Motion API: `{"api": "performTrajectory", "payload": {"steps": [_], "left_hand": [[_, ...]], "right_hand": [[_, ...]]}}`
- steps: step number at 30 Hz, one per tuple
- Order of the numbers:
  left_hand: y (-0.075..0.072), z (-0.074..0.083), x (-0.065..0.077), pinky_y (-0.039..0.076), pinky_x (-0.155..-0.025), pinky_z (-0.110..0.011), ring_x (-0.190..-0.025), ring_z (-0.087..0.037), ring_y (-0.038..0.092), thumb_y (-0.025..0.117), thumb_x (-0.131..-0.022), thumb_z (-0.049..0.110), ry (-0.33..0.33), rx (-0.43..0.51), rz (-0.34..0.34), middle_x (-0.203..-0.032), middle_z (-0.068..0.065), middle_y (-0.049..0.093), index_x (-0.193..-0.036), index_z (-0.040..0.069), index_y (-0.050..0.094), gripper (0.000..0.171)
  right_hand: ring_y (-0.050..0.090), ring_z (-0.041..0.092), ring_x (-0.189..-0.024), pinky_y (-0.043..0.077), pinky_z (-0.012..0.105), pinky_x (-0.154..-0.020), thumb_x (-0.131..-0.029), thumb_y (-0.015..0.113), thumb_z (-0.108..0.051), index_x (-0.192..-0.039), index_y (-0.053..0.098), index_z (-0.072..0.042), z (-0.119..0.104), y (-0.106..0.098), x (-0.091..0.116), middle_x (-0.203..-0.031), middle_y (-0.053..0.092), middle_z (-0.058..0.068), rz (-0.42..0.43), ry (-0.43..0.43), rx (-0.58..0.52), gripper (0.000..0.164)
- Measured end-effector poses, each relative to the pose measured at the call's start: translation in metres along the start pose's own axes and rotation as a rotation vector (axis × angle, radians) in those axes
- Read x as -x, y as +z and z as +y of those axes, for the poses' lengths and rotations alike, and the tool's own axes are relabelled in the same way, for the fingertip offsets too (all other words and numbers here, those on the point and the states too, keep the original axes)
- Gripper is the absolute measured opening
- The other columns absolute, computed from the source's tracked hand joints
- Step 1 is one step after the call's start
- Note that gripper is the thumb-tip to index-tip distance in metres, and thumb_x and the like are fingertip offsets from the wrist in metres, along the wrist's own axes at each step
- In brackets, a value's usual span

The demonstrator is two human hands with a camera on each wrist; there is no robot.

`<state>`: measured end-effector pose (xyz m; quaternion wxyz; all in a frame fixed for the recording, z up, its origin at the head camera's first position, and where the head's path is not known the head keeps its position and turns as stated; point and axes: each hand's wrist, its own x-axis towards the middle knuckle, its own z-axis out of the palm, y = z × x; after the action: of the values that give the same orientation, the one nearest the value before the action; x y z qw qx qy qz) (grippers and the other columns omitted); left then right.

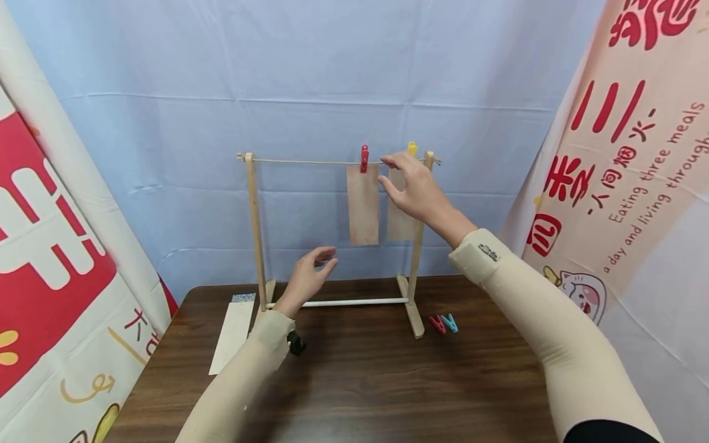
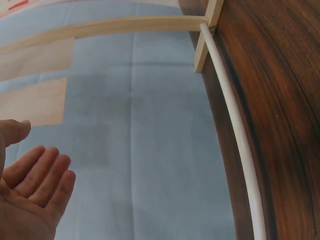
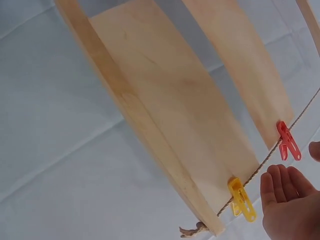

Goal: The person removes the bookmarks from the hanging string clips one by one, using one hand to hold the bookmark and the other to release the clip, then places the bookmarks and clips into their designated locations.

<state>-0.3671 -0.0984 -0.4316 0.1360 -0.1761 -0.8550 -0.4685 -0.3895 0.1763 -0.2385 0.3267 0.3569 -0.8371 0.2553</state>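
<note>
1. 2 bare hands, the left hand (image 1: 307,275) and the right hand (image 1: 412,186), were well apart from each other at a wooden rack (image 1: 255,227); neither showed anything in its grip.
2. The right hand was raised to about the height of the cord (image 1: 304,162), its thumb parted from its fingers, the fingertips just beside the red clip (image 1: 364,159). Whether a fingertip touched the cord, I could not tell.
3. The left hand was lower, near the white bar (image 1: 360,302) in the head view, with a gap between thumb and fingers.
4. The red-clipped strip (image 1: 363,209) hung from the cord, long axis upright, to the left of the right hand and up and to the right of the left hand.
5. The right hand was nearer; what mattered most, I judged, was the small sideways gap from its fingertips to the clip at that strip's top edge.
6. The yellow-clipped strip (image 3: 170,100) hung farther right, partly behind the right hand in the head view, its yellow clip (image 3: 242,200) near the right post.
7. On the table (image 1: 388,381), a pale strip (image 1: 232,335) lay left, and a loose red clip (image 1: 437,324) and a loose blue clip (image 1: 450,323) lay right.
</note>
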Motion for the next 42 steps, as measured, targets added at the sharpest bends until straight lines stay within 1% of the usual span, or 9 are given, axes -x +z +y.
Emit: {"api": "performTrajectory", "payload": {"steps": [5, 8, 11, 15, 20, 26, 32, 37, 42], "left_hand": [[0.005, 0.0, -0.008, 0.052, -0.111, -0.044, -0.13, -0.028, 0.067, 0.07, -0.108, 0.026, -0.001, -0.004, -0.008, -0.141, -0.01, 0.07, -0.144, 0.01, 0.066, 0.04], [0.006, 0.0, -0.012, 0.051, -0.111, -0.046, -0.13, -0.029, 0.066, 0.071, -0.107, 0.024, -0.005, 0.013, -0.011, -0.141, -0.011, 0.07, -0.144, 0.009, 0.066, 0.04], [0.007, 0.001, -0.015, 0.051, -0.111, -0.046, -0.13, -0.028, 0.066, 0.071, -0.107, 0.024, -0.005, 0.022, -0.009, -0.142, -0.011, 0.069, -0.144, 0.01, 0.066, 0.041], [0.01, 0.002, -0.018, 0.052, -0.111, -0.045, -0.13, -0.029, 0.067, 0.07, -0.107, 0.026, 0.015, 0.03, -0.012, -0.143, -0.011, 0.069, -0.146, 0.01, 0.065, 0.042], [0.013, 0.004, -0.02, 0.051, -0.112, -0.048, -0.133, -0.032, 0.064, 0.07, -0.108, 0.027, 0.008, 0.045, -0.035, -0.146, -0.011, 0.067, -0.149, 0.011, 0.063, 0.044], [0.016, 0.008, -0.027, 0.048, -0.114, -0.053, -0.136, -0.035, 0.062, 0.07, -0.108, 0.026, 0.013, 0.051, -0.067, -0.151, -0.014, 0.062, -0.153, 0.006, 0.058, 0.051], [0.019, 0.009, -0.033, 0.045, -0.117, -0.053, -0.142, -0.038, 0.056, 0.069, -0.108, 0.027, -0.039, 0.076, -0.121, -0.159, -0.014, 0.055, -0.158, 0.007, 0.051, 0.058], [0.023, 0.008, -0.038, 0.046, -0.116, -0.052, -0.142, -0.038, 0.057, 0.07, -0.107, 0.032, -0.068, 0.102, -0.124, -0.157, -0.014, 0.056, -0.159, 0.009, 0.051, 0.059], [0.027, 0.011, -0.041, 0.048, -0.116, -0.048, -0.141, -0.039, 0.057, 0.07, -0.107, 0.031, -0.062, 0.124, -0.122, -0.153, -0.016, 0.06, -0.157, 0.009, 0.053, 0.057]], "right_hand": [[0.059, 0.037, -0.127, 0.048, 0.051, -0.112, -0.104, 0.072, -0.012, -0.142, 0.061, 0.005, -0.002, 0.003, -0.008, -0.135, 0.064, 0.025, -0.005, 0.001, 0.001, 0.044], [0.059, 0.037, -0.128, 0.048, 0.05, -0.112, -0.104, 0.072, -0.013, -0.143, 0.06, 0.006, -0.002, 0.004, -0.012, -0.136, 0.064, 0.024, 0.0, -0.001, -0.001, 0.045], [0.059, 0.037, -0.129, 0.047, 0.05, -0.113, -0.105, 0.072, -0.014, -0.143, 0.06, 0.006, -0.002, 0.006, -0.016, -0.136, 0.063, 0.024, 0.005, 0.001, -0.002, 0.045], [0.059, 0.038, -0.13, 0.047, 0.05, -0.114, -0.105, 0.072, -0.015, -0.144, 0.059, 0.006, -0.002, 0.007, -0.019, -0.137, 0.063, 0.025, 0.0, 0.007, -0.001, 0.046], [0.058, 0.039, -0.132, 0.047, 0.051, -0.114, -0.105, 0.072, -0.016, -0.144, 0.058, 0.008, -0.001, 0.01, -0.021, -0.138, 0.062, 0.026, -0.016, 0.011, 0.015, 0.048], [0.057, 0.04, -0.133, 0.046, 0.051, -0.114, -0.105, 0.072, -0.015, -0.145, 0.057, 0.009, 0.002, 0.01, -0.028, -0.139, 0.061, 0.027, -0.014, 0.012, 0.025, 0.049], [0.057, 0.037, -0.134, 0.046, 0.05, -0.115, -0.105, 0.072, -0.017, -0.147, 0.056, 0.007, 0.003, 0.011, -0.031, -0.141, 0.061, 0.024, -0.048, 0.058, 0.032, 0.052], [0.057, 0.037, -0.133, 0.045, 0.049, -0.116, -0.105, 0.072, -0.017, -0.147, 0.055, 0.008, 0.003, 0.011, -0.035, -0.141, 0.061, 0.025, -0.048, 0.081, -0.001, 0.052], [0.057, 0.036, -0.132, 0.046, 0.048, -0.115, -0.106, 0.071, -0.019, -0.149, 0.055, 0.006, 0.002, 0.008, -0.039, -0.141, 0.061, 0.024, -0.063, 0.106, -0.016, 0.053]]}}
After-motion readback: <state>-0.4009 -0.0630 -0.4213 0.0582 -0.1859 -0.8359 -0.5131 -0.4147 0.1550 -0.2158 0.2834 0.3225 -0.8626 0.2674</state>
